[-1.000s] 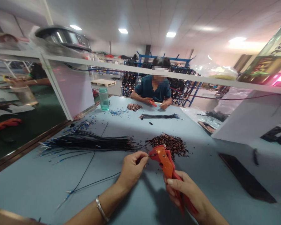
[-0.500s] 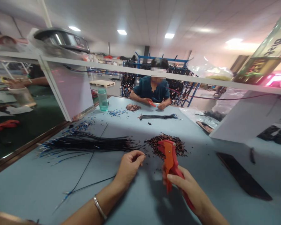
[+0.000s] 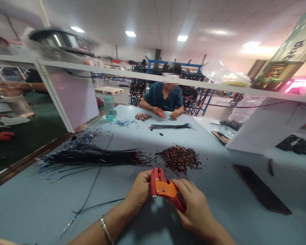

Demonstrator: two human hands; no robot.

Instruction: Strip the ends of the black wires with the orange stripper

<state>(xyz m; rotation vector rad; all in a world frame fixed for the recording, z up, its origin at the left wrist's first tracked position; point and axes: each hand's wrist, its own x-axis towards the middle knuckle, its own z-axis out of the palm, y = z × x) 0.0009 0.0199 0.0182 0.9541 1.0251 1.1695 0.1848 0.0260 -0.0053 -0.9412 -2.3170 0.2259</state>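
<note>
A teal bottle [image 3: 109, 110] stands at the far left of the surface [image 3: 132, 139]; a dark flat slab [image 3: 262, 189] lies at right. The overhead shelf [image 3: 132, 74] bears a shiny round vessel [image 3: 62, 42], left, and a bottle of yellowish liquid [image 3: 276, 73], right. Beyond: a wooden pallet [image 3: 109, 90] and a blue rack [image 3: 153, 61] hung with dark strands [image 3: 138, 89].

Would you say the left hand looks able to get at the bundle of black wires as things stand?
Probably yes: the bundle of black wires lies just beyond the left hand with nothing standing between them, though that hand seems occupied at the wire stripper.
</note>
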